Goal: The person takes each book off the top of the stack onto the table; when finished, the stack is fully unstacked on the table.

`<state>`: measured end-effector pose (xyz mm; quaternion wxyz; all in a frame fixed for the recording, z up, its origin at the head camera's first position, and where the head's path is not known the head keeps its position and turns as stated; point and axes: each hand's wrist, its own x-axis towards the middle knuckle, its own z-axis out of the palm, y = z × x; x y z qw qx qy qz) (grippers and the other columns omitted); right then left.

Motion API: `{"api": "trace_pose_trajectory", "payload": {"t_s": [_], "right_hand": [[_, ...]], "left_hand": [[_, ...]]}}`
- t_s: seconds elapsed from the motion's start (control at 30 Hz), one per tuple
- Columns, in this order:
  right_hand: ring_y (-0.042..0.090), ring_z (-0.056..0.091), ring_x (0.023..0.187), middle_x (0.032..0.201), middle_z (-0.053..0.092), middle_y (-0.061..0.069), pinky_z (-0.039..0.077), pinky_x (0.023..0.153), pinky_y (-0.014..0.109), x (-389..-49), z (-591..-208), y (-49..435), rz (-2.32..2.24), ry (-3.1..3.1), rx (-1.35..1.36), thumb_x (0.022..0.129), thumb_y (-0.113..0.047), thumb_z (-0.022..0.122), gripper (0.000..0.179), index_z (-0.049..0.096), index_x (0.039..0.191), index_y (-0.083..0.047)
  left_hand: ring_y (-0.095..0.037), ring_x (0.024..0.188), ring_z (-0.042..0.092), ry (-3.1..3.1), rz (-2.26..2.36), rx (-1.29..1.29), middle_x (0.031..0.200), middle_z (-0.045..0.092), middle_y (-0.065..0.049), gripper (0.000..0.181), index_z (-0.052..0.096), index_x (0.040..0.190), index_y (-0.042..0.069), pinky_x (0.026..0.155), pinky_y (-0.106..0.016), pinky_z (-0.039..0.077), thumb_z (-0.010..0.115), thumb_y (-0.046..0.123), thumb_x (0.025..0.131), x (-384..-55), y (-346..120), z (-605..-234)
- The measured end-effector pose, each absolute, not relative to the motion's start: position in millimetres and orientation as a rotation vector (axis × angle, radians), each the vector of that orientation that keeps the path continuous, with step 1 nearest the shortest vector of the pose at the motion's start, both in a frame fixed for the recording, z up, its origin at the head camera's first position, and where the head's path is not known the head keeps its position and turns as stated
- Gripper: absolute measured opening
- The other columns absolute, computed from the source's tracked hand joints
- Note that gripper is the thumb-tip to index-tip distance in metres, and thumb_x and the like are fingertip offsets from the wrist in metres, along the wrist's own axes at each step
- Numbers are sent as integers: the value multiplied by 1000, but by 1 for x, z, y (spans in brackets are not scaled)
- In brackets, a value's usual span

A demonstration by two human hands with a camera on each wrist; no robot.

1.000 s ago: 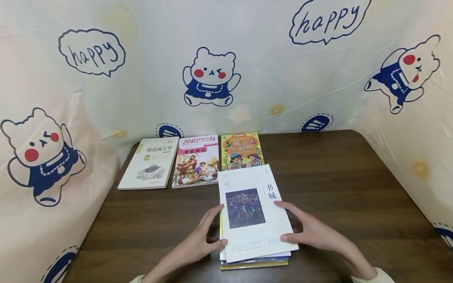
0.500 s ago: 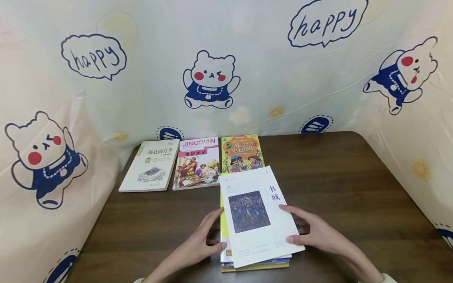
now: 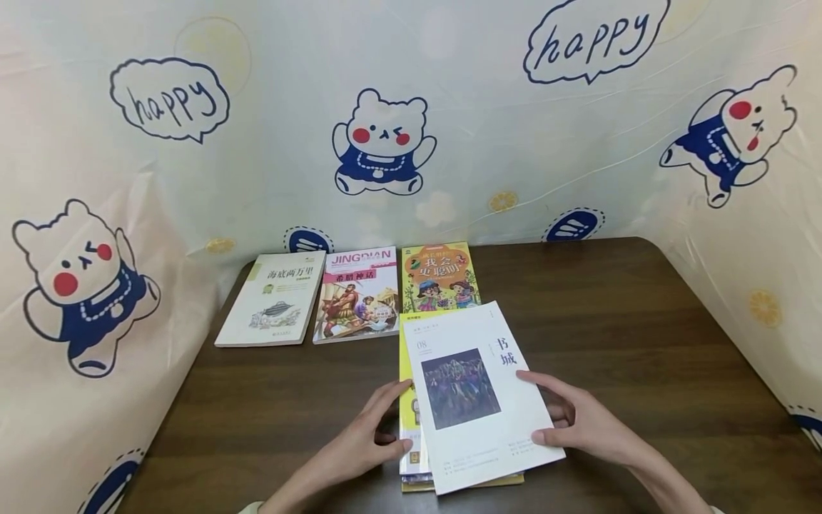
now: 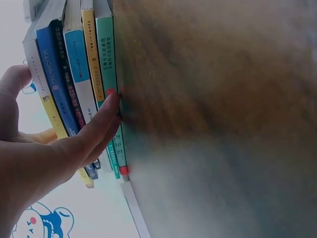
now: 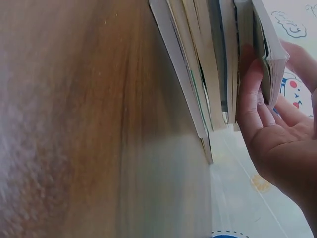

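Observation:
A white book point(image 3: 459, 389) with a dark picture on its cover lies slanted on top of a stack of books. My right hand point(image 3: 581, 421) grips its right edge, thumb on the cover and fingers underneath. In the right wrist view those fingers reach between the top book point(image 5: 275, 54) and the page edges point(image 5: 210, 64) below. A yellow book point(image 3: 406, 360) shows under its left side. My left hand point(image 3: 366, 437) touches the stack's left side, fingers extended along the spines point(image 4: 77, 54) in the left wrist view, down to a green book point(image 4: 106, 54).
Three books lie in a row at the back of the brown table point(image 3: 610, 321): a cream one point(image 3: 272, 300), a pink-titled one point(image 3: 357, 293) and an orange-yellow one point(image 3: 439, 275). The stack overlaps the last one's lower edge. A printed cloth point(image 3: 270, 164) hangs behind and beside the table.
My right hand has drawn the white book rightward and slightly toward me, tilting it, so more of the yellow book shows. My left hand has stayed at the stack's left side.

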<state>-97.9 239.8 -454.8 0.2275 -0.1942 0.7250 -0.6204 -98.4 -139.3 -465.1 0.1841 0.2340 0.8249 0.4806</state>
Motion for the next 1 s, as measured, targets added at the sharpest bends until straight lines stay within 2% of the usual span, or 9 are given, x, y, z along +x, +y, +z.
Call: {"api": "trace_pose_trajectory", "payload": {"t_s": [0.2, 0.47, 0.73, 0.93, 1.0], "right_hand": [[35, 69, 89, 129, 52, 29, 57, 70, 39, -97, -449, 240, -1715, 1986, -422, 85, -7, 72, 76, 32, 150, -11], [35, 68, 76, 129, 52, 29, 56, 67, 35, -95, -436, 245, -1695, 2062, -358, 84, -9, 73, 77, 34, 150, -13], [35, 68, 74, 125, 53, 33, 57, 63, 40, -91, -424, 256, -1744, 2100, -411, 84, -3, 72, 78, 32, 150, -13], [30, 67, 68, 121, 55, 33, 54, 56, 34, -91, -413, 267, -1693, 2255, -365, 84, -6, 72, 78, 32, 150, -14], [30, 67, 70, 126, 52, 31, 54, 58, 33, -92, -410, 271, -1696, 2292, -322, 84, -6, 72, 79, 31, 151, -16]], "left_hand": [[-37, 133, 32, 2330, 1342, 655, 155, 18, -11, 77, 24, 153, 26, 81, -29, 53, 67, 37, 90, -99, -141, -462], [-36, 133, 32, 2318, 1334, 628, 155, 18, -12, 78, 23, 153, 25, 81, -28, 53, 68, 35, 90, -99, -140, -459], [-34, 133, 32, 2307, 1336, 614, 155, 18, -11, 78, 24, 153, 28, 81, -25, 52, 68, 36, 89, -100, -141, -460], [-38, 136, 28, 2287, 1334, 589, 155, 18, -11, 77, 23, 153, 30, 82, -27, 52, 67, 37, 90, -100, -142, -461], [-39, 137, 26, 2277, 1333, 585, 156, 17, -11, 77, 22, 153, 30, 83, -29, 52, 67, 37, 90, -100, -142, -460]]}}
